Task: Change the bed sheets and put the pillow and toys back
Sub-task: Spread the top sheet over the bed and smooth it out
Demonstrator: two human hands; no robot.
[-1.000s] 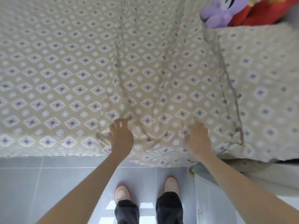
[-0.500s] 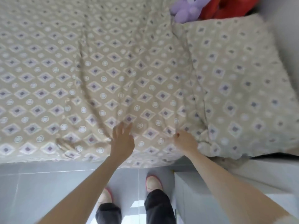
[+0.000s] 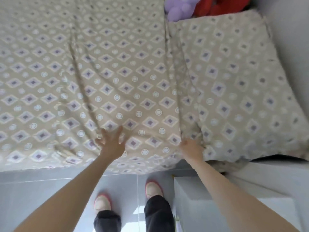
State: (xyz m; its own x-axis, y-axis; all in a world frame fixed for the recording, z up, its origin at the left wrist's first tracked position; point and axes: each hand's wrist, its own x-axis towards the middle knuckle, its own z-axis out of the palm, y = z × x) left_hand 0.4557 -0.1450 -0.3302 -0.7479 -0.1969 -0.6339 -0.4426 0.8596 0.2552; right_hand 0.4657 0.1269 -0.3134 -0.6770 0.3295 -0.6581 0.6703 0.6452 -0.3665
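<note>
The left hand (image 3: 111, 144) lies flat, fingers spread, on the sheet (image 3: 117, 72) near the bed's edge. Apart from it, the right hand (image 3: 192, 150) touches the near corner of the pillow (image 3: 234, 89); I cannot tell whether it grips. A purple toy (image 3: 178, 10) and a red toy (image 3: 217, 5) sit beyond the pillow.

Left hand (image 3: 111, 143) goes from curled and bunching the sheet (image 3: 117, 72) to fingers spread flat on it. Right hand (image 3: 192, 150) shifts off the open sheet to the near left corner of the pillow (image 3: 242, 89), now touching it. Bunched fold by left hand flattens. Head turns right: more pillow in view, purple toy (image 3: 178, 10) and red toy (image 3: 217, 5) sit further left in frame.
</note>
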